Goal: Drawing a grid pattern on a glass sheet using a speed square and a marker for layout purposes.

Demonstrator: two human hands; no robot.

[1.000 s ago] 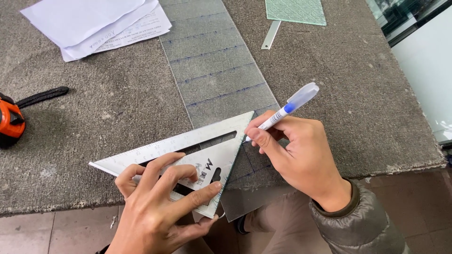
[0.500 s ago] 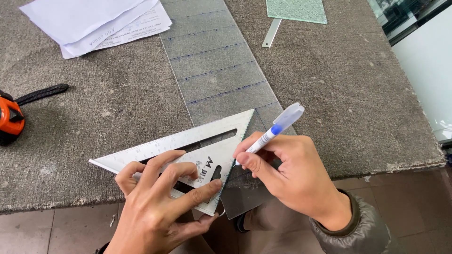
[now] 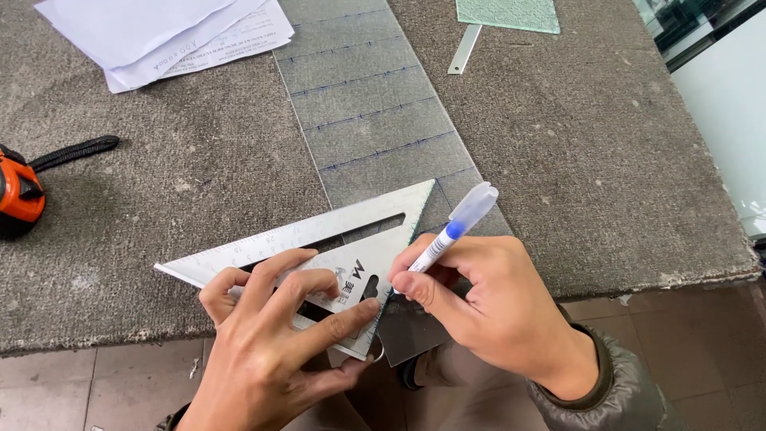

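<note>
Pressing square (image 3: 319, 247) flat on glass strip (image 3: 375, 120) with spread left hand (image 3: 275, 343); pinching pen (image 3: 455, 227) in closed right hand (image 3: 479, 307), tip sitting at square's right edge, barrel slanting up-right.

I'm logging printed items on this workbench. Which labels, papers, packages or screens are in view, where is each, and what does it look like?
Paper sheets: top left of the grey table, a loose white stack, faint print on the lower sheet.
Label on the triangular square: a small mark with black symbols on the silver metal, beside the left hand.
Marker: in the right hand, white barrel with print, blue band, clear cap.
No packages or screens.
</note>
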